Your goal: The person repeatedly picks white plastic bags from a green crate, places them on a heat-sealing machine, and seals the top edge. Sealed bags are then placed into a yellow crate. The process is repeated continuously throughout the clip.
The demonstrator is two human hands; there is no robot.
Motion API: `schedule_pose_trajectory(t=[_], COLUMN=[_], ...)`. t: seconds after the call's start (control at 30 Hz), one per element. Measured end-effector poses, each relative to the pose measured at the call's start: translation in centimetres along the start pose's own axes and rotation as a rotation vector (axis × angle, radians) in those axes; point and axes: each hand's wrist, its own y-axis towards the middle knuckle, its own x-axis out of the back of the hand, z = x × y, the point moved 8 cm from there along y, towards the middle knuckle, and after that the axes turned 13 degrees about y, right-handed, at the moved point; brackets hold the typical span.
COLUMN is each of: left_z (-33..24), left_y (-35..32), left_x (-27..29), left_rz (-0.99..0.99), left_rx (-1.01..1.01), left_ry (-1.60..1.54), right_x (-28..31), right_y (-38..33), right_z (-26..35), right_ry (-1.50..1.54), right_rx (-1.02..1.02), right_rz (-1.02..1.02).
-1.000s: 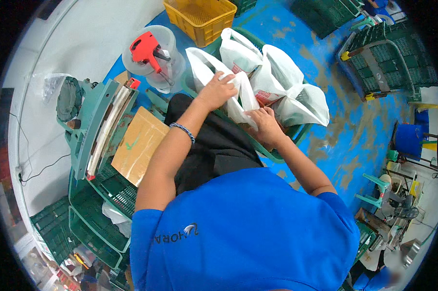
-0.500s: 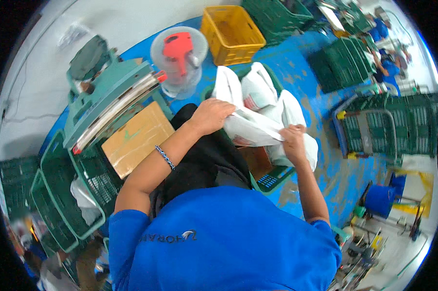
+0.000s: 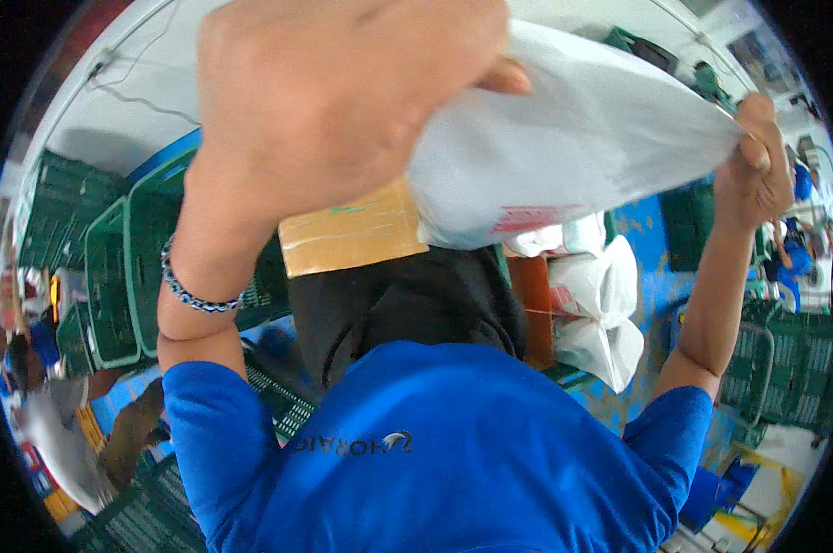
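Fingers of the left hand [image 3: 342, 101] and right hand [image 3: 757, 157], both clenched on a white plastic bag [image 3: 573, 157], had lifted it from the bags below to stretch it taut between the 2 fists, seemingly separated from the pile [image 3: 601, 304].

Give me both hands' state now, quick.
Left hand: closed, gripping one end of the white plastic bag.
Right hand: closed on the bag's other end.
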Motion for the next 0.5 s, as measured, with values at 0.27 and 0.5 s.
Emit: schedule_pose_trajectory(t=[0.27,0.5], left_z=[9.0,11.5], left_y=[-9.3,-15.0], left_x=[1.0,5.6], left_rz=[0.641,0.57], left_rx=[0.257,0.504], left_ry=[0.256,0.246], right_x=[-20.4,-22.4], right_y=[1.6,3.5], right_z=[-0.8,-0.4], right_ry=[0.39,0.038], right_rx=[0.148,-0.068], right_rz=[0.285,0.479])
